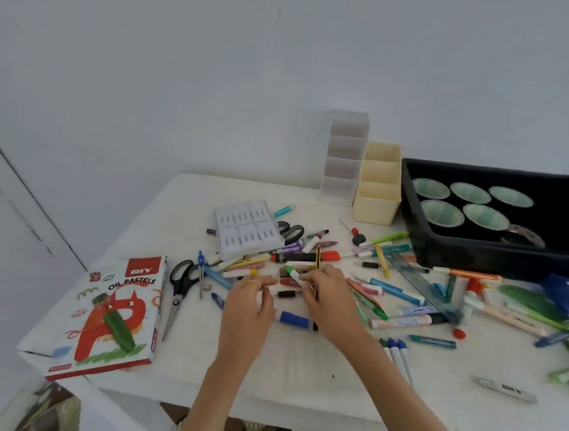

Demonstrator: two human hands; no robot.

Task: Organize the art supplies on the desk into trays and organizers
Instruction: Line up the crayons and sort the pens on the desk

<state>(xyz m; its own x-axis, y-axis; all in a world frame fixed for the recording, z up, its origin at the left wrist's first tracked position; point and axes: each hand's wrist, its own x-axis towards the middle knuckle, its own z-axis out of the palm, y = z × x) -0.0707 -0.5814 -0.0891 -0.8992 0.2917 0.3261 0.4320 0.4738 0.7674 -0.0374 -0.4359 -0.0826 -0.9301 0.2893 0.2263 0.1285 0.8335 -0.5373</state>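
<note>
1. The right hand (324,298) was curled round a striped pencil (318,257), black and yellow, which stuck out past the fingers on the far side and showed again under the palm on the near side
2. Its fingertips also touched a green-capped marker (292,273), probably so that similar sticks could be gathered into one bundle before being carried off
3. The left hand (248,301) hung just beside the right, fingers loosely bent over the pile of pens and markers (307,258); whether it pinched anything could not be told
4. Both hands sat over the middle of the desk (297,371), where the pile lay thickest, a sensible spot for sorting
5. The cream organizer (377,196) and the clear organizer (344,165) stood upright side by side at the far edge, beyond the pile and well apart from the hands
6. The black tray (479,256) lay to the far right
7. The pencil would likely have to travel forward and slightly right to reach an organizer
</note>
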